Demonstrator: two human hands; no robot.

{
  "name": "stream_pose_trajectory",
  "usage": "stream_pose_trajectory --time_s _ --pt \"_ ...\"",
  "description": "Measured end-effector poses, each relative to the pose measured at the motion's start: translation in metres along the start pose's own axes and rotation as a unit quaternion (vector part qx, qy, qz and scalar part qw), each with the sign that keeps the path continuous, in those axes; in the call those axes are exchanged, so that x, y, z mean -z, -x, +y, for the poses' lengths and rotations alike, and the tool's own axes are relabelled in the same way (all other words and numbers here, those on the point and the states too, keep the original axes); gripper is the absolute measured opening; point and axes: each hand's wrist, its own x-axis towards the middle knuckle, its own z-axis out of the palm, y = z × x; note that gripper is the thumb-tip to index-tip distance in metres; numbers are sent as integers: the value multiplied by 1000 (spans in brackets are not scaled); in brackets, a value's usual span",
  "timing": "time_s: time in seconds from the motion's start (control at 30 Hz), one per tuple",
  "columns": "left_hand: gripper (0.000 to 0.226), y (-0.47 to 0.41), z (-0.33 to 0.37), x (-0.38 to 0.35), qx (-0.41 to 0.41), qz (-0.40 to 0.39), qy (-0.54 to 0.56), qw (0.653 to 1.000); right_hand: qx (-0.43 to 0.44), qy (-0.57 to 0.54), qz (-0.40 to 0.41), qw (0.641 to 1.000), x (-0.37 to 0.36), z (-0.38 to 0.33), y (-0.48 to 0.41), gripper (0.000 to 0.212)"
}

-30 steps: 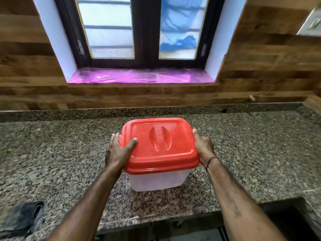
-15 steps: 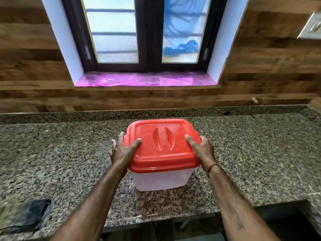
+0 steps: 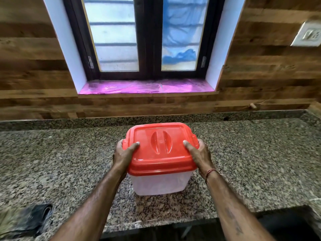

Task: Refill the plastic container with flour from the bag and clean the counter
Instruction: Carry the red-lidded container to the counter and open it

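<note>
Two grips clamp the red lid point(image 3: 161, 153): left grip point(image 3: 124, 154) and right grip point(image 3: 199, 155) curl round its side edges. Closed, the plastic container point(image 3: 161, 184) sits mid-scene on the desk point(image 3: 52, 162); refilling and cleaning apparently all remain.

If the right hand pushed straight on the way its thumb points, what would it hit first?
Probably the oval moulded handle in the middle of the red plastic lid. The right hand grips the lid's edge, its thumb lying on top and aimed at that handle.

Daylight thru window point(image 3: 147, 37); sill point(image 3: 145, 86) glare; wide-angle warp, blur at edges.
</note>
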Motion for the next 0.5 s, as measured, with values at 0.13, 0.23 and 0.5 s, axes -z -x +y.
stream_pose_trajectory --time_s 0.13,0.23,0.5 --pt "79 4 5 2 -15 -1 12 1000 35 22 35 999 -5 -9 6 85" --pt "76 7 17 5 -39 6 31 999 77 -6 43 996 -6 -19 8 95" --pt "63 10 61 -15 -91 2 44 995 -60 -295 -66 951 38 -30 -17 88"
